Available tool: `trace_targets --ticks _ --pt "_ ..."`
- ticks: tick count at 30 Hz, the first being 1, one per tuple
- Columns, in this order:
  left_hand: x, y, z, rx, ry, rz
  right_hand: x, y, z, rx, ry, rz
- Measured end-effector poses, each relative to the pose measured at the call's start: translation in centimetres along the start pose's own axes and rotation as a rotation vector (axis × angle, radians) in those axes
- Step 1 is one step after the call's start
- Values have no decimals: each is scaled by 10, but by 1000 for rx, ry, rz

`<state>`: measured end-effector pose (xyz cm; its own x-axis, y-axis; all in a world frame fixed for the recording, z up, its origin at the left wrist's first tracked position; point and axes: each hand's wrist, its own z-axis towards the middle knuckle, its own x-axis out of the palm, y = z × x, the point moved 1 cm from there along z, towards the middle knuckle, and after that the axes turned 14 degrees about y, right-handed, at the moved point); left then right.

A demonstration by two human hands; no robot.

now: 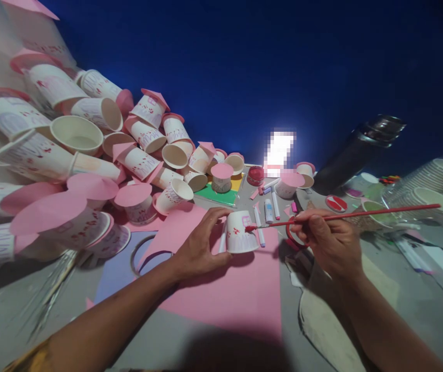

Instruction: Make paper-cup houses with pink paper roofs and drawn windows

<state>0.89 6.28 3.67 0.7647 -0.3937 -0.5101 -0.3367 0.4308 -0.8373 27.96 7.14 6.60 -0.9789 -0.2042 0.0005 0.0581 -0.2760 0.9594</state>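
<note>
My left hand grips a white paper cup, thumb near its rim and fingers around its base. The cup is upside down, with a pink window, red dabs and pale purple strokes on its side. A thin red paintbrush is pinched in my right hand. Its red-loaded tip meets or nearly meets the cup's side by the window. Beneath both hands lies a pink paper sheet. A jar of red paint stands behind the cup, and its red-smeared lid lies to the right.
Many decorated cups with pink cone roofs are heaped at the left. Several markers lie behind the held cup. A dark flask stands at the right, near stacked plain cups. A cloth lies under my right forearm.
</note>
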Motion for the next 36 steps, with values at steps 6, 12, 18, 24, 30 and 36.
trace_targets --ticks 6,12,18,24,30,36 --pt "-1 -4 0 -44 -17 -72 -2 -3 2 22 -23 73" --pt "-2 -7 1 -63 -76 -173 -3 -2 9 25 -66 182" --pt "-5 0 -1 -52 -131 -82 -3 -3 13 65 -91 230" --pt "-3 1 -1 -110 -145 -153 -4 -5 13 85 -105 195" --pt "0 12 -1 -63 -96 -252 -4 -9 9 82 -79 175" --pt "3 13 -2 -39 -66 -304 -2 -10 6 76 -55 172"
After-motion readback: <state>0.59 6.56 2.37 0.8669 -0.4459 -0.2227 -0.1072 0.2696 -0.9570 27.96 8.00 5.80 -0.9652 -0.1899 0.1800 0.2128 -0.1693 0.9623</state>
